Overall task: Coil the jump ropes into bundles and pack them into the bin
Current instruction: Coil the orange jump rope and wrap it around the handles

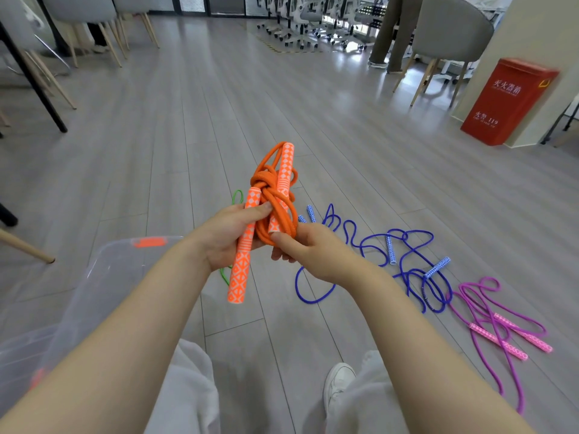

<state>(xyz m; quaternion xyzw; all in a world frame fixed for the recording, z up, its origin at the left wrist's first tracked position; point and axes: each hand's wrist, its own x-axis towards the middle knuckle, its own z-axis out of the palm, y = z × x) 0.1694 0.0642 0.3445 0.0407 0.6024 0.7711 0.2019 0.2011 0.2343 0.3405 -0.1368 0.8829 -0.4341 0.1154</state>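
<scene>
Stretching underfoot, grey plank floor [219,114]

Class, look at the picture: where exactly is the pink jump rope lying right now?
In the head view, the pink jump rope lies loose on the floor at lower right, just right of the blue jump ropes.

Pretty open floor [219,98] from about 10 to 1 o'clock, just bare grey planks until the chair legs [116,42] way back. Down at 8 o'clock the clear bin [103,270] sits right under the left forearm. The cluttered side is 3 to 5 o'clock: blue ropes [407,264] sprawl in loops across the floor, with a purple rope [495,321] just beyond them. A green rope [237,195] peeks out behind both hands.
</scene>
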